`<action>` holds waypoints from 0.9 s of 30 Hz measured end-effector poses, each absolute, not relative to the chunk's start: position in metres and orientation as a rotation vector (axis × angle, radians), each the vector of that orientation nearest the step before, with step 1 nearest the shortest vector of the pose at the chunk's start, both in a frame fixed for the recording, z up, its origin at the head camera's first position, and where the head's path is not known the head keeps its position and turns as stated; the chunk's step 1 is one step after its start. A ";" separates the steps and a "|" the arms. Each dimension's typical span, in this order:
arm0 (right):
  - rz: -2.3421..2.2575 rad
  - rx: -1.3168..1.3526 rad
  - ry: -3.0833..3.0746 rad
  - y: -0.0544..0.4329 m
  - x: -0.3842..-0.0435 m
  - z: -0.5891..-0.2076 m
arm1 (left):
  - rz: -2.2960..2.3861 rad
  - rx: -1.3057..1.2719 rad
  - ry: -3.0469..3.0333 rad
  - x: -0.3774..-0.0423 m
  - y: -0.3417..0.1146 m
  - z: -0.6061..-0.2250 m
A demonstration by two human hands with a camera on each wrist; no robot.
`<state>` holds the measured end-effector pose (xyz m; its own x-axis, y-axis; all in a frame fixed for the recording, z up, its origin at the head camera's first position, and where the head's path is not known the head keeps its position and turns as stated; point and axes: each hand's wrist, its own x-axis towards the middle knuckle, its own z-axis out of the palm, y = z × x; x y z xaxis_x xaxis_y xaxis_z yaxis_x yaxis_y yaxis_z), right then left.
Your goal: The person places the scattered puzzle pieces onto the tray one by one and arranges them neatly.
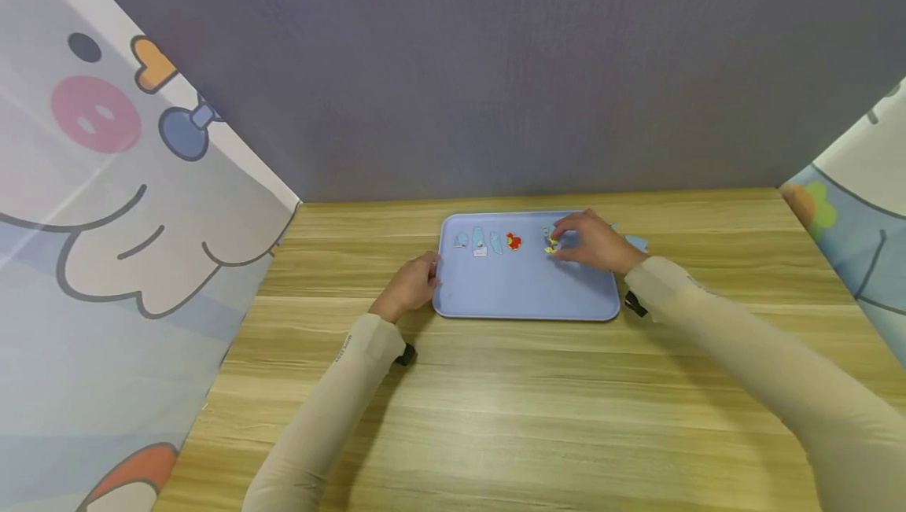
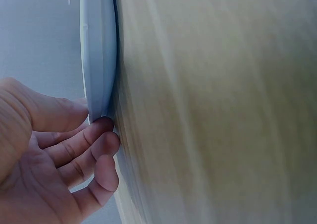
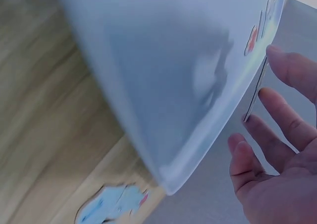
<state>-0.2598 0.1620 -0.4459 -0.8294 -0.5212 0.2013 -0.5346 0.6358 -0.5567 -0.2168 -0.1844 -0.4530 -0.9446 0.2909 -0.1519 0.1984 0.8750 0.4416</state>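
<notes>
A pale blue tray point(image 1: 524, 292) lies on the wooden table. My left hand point(image 1: 409, 285) pinches its left rim, thumb on top and curled fingers below, as the left wrist view shows. Over the tray's right part, my right hand point(image 1: 596, 244) holds a thin flat cutout piece point(image 3: 256, 91) by its edges between thumb and fingers. Yellow-green and blue show on that piece in the head view; its printed face is hidden in the right wrist view. Left of it on the tray lie a red cutout piece point(image 1: 513, 241) and several light blue ones, including a tall piece point(image 1: 478, 235).
Another light blue cutout piece point(image 3: 110, 204) lies on the table point(image 1: 495, 402) just right of the tray, partly behind my right wrist in the head view. A grey wall point(image 1: 495, 71) rises behind the table. Cartoon-printed panels point(image 1: 106, 260) stand at both sides.
</notes>
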 end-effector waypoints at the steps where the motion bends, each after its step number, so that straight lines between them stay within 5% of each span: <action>1: 0.977 0.913 -2.825 0.160 -0.260 -0.447 | 0.634 0.373 2.834 -0.217 -0.185 -0.453; 27: 1.000 0.866 -2.948 0.129 -0.276 -0.449 | 0.630 0.410 2.858 -0.218 -0.187 -0.456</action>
<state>-0.2762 0.1289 -0.4488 -0.8525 -0.5159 0.0840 -0.4606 0.6654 -0.5875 -0.2184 -0.1866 -0.4564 -0.9445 0.3056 -0.1205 0.2267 0.8718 0.4342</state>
